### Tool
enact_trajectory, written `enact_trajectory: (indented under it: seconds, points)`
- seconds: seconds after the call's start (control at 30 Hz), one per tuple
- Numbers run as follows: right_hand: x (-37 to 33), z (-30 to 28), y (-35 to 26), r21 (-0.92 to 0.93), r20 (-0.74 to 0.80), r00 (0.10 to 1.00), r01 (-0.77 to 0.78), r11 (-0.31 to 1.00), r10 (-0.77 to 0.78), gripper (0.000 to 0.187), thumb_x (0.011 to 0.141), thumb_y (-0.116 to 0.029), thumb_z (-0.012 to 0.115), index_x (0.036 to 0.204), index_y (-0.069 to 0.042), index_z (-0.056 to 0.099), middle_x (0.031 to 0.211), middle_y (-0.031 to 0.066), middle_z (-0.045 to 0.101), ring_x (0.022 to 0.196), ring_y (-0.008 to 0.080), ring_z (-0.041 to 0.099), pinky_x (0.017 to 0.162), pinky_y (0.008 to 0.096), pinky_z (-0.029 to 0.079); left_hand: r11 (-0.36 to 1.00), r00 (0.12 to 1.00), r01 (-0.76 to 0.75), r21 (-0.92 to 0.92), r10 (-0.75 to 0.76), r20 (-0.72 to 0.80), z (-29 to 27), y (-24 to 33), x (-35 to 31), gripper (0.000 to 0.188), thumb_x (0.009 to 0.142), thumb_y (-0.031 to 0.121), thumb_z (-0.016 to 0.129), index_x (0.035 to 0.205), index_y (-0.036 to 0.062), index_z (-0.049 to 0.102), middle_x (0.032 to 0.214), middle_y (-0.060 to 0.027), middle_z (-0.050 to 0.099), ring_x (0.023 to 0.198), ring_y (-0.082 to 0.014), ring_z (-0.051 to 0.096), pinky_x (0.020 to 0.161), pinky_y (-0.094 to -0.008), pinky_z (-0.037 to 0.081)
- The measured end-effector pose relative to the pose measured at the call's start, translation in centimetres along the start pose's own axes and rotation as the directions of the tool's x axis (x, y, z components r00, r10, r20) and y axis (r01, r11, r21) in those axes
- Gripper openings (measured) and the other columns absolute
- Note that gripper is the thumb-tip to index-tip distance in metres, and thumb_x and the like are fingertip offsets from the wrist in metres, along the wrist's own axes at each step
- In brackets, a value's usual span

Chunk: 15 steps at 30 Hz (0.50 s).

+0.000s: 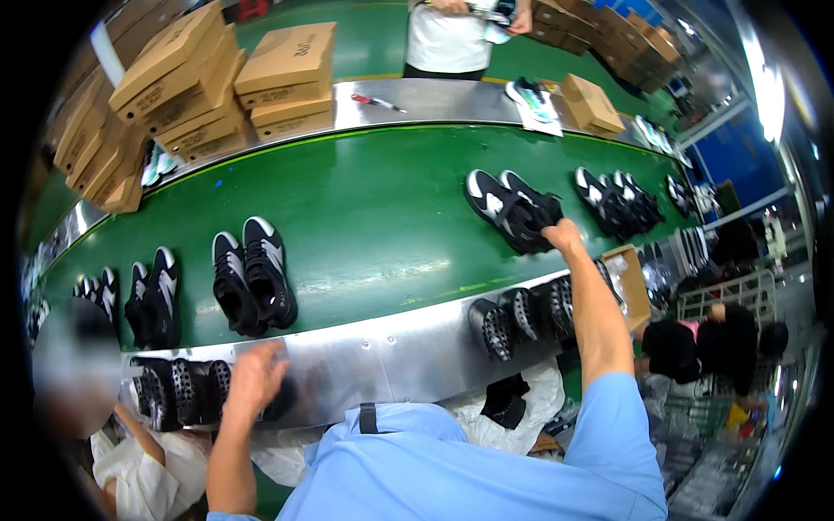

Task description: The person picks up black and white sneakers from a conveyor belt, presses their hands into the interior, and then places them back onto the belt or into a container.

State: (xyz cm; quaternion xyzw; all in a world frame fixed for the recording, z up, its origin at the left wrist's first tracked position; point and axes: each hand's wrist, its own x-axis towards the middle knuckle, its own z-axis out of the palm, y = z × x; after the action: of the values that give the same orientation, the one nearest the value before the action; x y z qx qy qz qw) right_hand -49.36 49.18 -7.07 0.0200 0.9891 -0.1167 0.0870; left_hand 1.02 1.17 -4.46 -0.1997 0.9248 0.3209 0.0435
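Note:
My right hand (pixel 563 234) reaches far over the green belt, its fingers closed at the heel of a black sneaker (pixel 532 201) with white and grey panels. Its mate (pixel 493 207) lies close beside it on the left, toes pointing away from me. My left hand (pixel 254 379) is slightly blurred above the metal ledge, fingers apart, with nothing visible in it. Just left of that hand, several dark shoes (pixel 182 391) stand in a row with their studded soles showing. Beyond it, a pair of black and grey sneakers (pixel 252 276) rests on the belt.
The green belt (pixel 373 208) carries more sneaker pairs at left (pixel 155 298) and right (pixel 617 204). Dark shoes (pixel 521 317) line the near ledge (pixel 373 369). Shoe boxes (pixel 287 65) are stacked at far left. A person (pixel 447 39) stands across; another (pixel 143 460) is at my left.

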Motion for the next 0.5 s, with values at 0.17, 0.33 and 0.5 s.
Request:
enact_trajectory:
  seconds: [0.17, 0.33, 0.5]
  points:
    - [9.0, 4.0, 9.0, 0.070, 0.042, 0.997, -0.066, 0.995, 0.063, 0.055, 0.071, -0.030, 0.070, 0.105, 0.012, 0.073, 0.102, 0.0268, 0.075, 0.101, 0.0380, 0.073, 0.085, 0.0472, 0.055, 0.993, 0.983, 0.092, 0.077, -0.103, 0.151, 4.7, 0.0, -6.7, 0.026, 0.091, 0.021, 0.072, 0.114, 0.0090, 0.072, 0.106, -0.0184, 0.074, 0.099, -0.0390, 0.070, 0.086, -0.0493, 0.057]
    - [11.3, 7.4, 5.7, 0.469, 0.357, 0.927, -0.283, 0.837, 0.113, 0.038, 0.073, -0.003, 0.076, 0.107, 0.010, 0.069, 0.099, 0.0190, 0.071, 0.093, 0.0331, 0.071, 0.081, 0.0482, 0.056, 0.928, 0.907, 0.363, 0.079, -0.371, 0.200, 9.3, -0.6, -13.9, 0.023, 0.094, 0.021, 0.066, 0.113, 0.0101, 0.073, 0.106, -0.0184, 0.074, 0.102, -0.0393, 0.070, 0.091, -0.0502, 0.055]
    - [10.9, 9.7, 2.5, 0.668, 0.198, 0.978, -0.090, 0.738, -0.060, 0.025, 0.076, -0.006, 0.079, 0.094, 0.007, 0.069, 0.090, 0.0168, 0.072, 0.072, 0.0295, 0.072, 0.059, 0.0409, 0.057, 0.944, 0.930, 0.331, 0.003, -0.327, 0.170, 10.2, 3.6, -11.9, 0.022, 0.094, 0.016, 0.065, 0.112, 0.0063, 0.074, 0.103, -0.0186, 0.073, 0.098, -0.0401, 0.069, 0.088, -0.0484, 0.056]
